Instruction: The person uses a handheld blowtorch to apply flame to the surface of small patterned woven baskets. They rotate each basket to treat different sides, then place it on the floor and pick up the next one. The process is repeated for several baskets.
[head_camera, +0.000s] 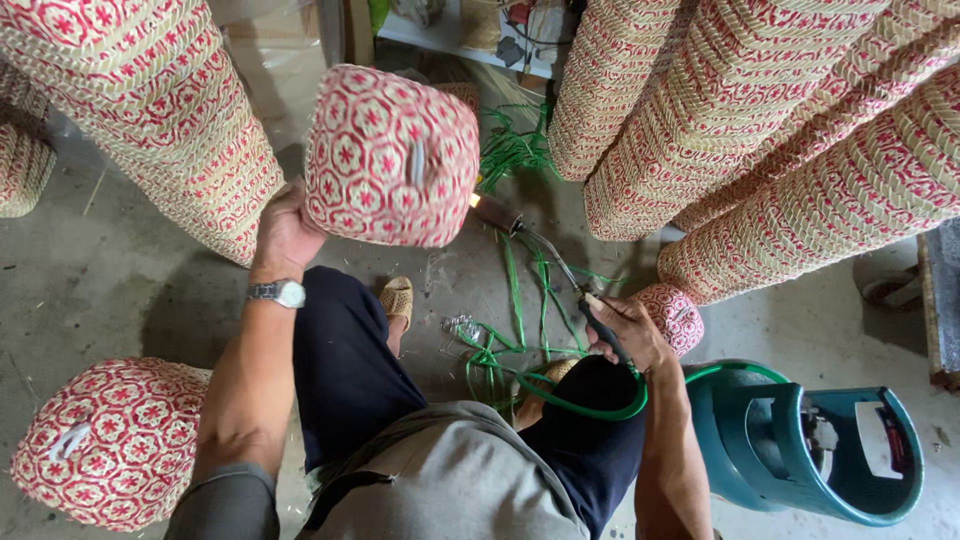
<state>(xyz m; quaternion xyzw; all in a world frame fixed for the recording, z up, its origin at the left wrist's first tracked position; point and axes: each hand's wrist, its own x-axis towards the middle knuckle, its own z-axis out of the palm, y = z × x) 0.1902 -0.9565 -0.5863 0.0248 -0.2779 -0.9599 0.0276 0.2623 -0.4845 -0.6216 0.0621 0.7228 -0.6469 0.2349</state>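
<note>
My left hand (285, 232) grips the left side of a red-and-white woven basket (390, 155), holding it up off the floor with its patterned bottom facing me. My right hand (628, 332) is closed around the dark handle of a gas torch (545, 258). The torch's thin metal tube runs up and left, and its nozzle sits close to the basket's lower right edge. A green hose (600, 410) loops from the torch handle across my knee toward a teal gas cylinder (800, 440) at my right.
Tall stacks of nested woven baskets lean at the left (150, 100) and right (760, 130). Another finished basket (105, 440) lies by my left elbow, a small one (672, 315) behind my right hand. Green strapping strips (515, 300) litter the concrete floor.
</note>
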